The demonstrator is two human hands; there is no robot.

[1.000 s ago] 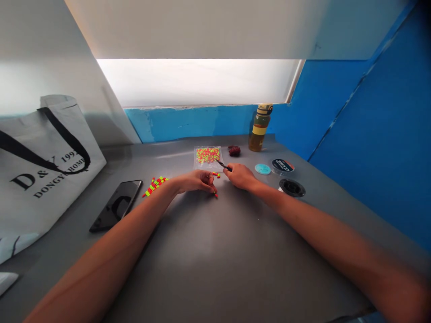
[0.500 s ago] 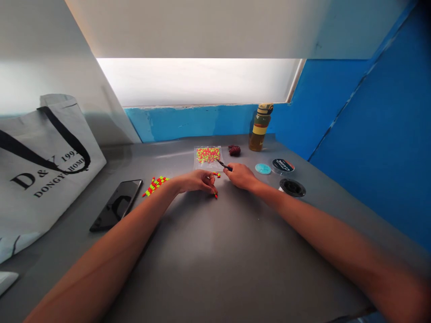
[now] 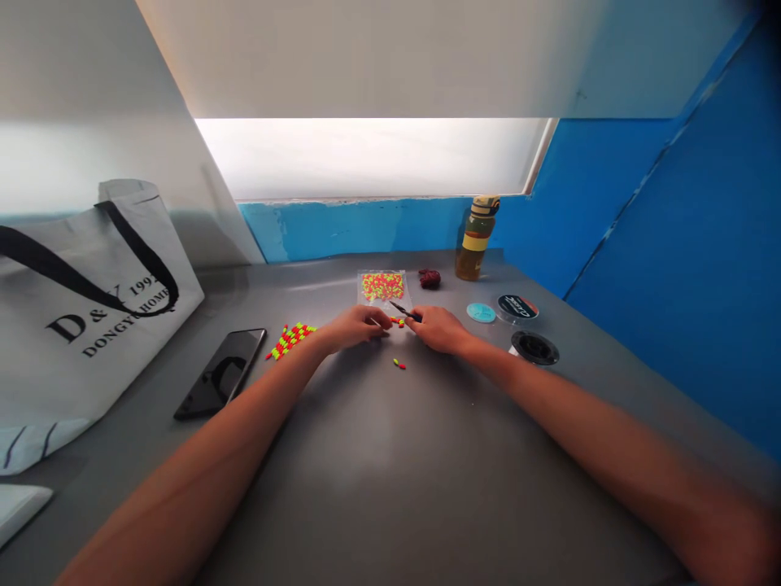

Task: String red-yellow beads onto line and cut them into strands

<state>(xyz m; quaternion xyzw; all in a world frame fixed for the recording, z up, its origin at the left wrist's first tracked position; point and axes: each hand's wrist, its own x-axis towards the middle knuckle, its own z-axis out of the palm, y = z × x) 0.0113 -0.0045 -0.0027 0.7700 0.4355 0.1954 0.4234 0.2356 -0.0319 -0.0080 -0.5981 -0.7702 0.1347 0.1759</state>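
Centre of frame: right hand (image 3: 436, 330) grasps a slim black tool (image 3: 403, 310); left hand (image 3: 354, 328) is curled, fingers closed, any hold hidden. Neon beads (image 3: 398, 321) lie between the hands, a loose pair (image 3: 399, 364) just below, on the grey table (image 3: 390, 488).

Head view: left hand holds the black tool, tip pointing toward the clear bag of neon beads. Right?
Wrong hand. The head view shows the right hand, not the left hand, holding the black tool. Its tip does point toward the clear bag of neon beads.
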